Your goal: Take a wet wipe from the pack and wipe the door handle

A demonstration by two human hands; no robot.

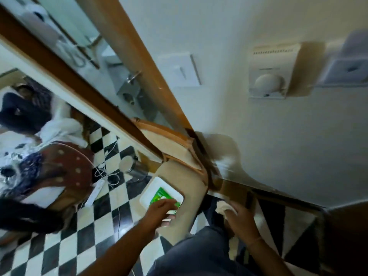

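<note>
The white wet wipe pack (157,189) with a green label lies on the beige seat of a chair (185,182). My left hand (160,210) reaches down to it, and its fingers rest on the green label near the pack's front edge. My right hand (240,216) is lower right, beside the chair, and grips a crumpled white wipe (222,208). The metal door handle (133,76) sits on the glass door up above, far from both hands.
A wooden door frame (139,56) runs diagonally through the view. On the white wall are a light switch (179,70) and a thermostat (268,76). A steel bin (130,166), a power strip with cables (95,190) and a checkered floor (59,251) lie left.
</note>
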